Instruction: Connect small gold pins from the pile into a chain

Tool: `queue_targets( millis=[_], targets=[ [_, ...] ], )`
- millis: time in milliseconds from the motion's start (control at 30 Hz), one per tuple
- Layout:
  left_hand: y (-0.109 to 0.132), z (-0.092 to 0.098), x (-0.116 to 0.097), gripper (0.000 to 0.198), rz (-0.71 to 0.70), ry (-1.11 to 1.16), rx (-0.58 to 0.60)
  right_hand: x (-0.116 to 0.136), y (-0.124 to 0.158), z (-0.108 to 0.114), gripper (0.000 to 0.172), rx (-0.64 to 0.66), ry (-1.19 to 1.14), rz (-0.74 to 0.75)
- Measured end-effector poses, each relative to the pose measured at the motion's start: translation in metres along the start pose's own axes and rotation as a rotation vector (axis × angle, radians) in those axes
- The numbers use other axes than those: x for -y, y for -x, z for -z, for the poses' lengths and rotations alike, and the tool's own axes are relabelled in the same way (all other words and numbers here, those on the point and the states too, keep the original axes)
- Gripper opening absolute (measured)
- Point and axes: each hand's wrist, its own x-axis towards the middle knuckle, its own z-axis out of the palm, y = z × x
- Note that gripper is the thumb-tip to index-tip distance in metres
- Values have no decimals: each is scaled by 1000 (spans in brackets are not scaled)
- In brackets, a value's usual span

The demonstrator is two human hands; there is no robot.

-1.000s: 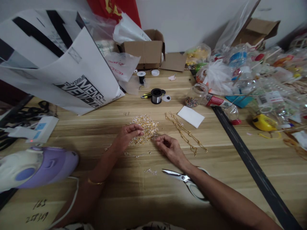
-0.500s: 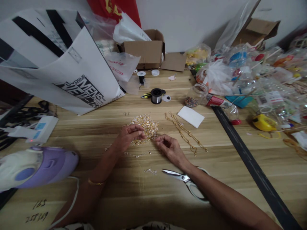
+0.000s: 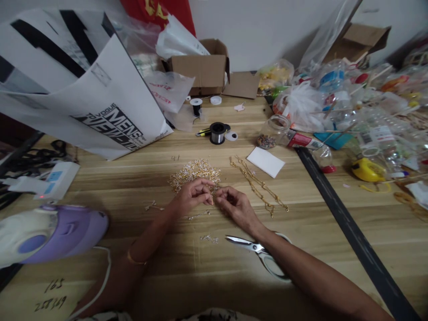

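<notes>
Your left hand [image 3: 191,196] and right hand [image 3: 235,206] meet fingertip to fingertip at the near edge of the pile of gold pins [image 3: 195,170], which lies loose on the desk [image 3: 334,232], in no container. Your left grip is pinched closed on a small gold piece [image 3: 212,200]. Your right grip is curled closed against the same piece, which is too small to tell more.

The one glass jar [image 3: 272,132] lies on its side to your right with mixed beads in its bottom. The open cardboard box [image 3: 202,70] at the back holds a white plastic bag [image 3: 177,40]. A second cardboard box [image 3: 366,38] stands far right, its contents hidden.

Just right of your hands lie the gold chains [image 3: 257,185], seemingly two strands side by side. Beyond them is one white card [image 3: 265,162]. One pair of scissors [image 3: 259,252] lies partly under your right forearm. Behind the pile stand two spools, a black one [image 3: 196,106] and a silver wire one [image 3: 217,133].
</notes>
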Motion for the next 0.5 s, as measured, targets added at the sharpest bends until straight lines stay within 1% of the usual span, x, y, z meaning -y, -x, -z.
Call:
queue_targets(
  millis=[133, 267, 400, 500],
  targets=[
    [0, -3, 4, 35, 6, 18, 45, 1, 0, -1, 27, 6, 2, 7],
    [1, -6, 8, 34, -1, -8, 56, 0, 0, -1, 26, 18, 7, 14],
    [1, -9, 9, 31, -28, -81, 54, -3, -1, -2, 24, 30, -4, 13],
    [2, -11, 7, 31, -65, -180, 46, -3, -1, -2, 24, 30, -11, 18]
  ],
)
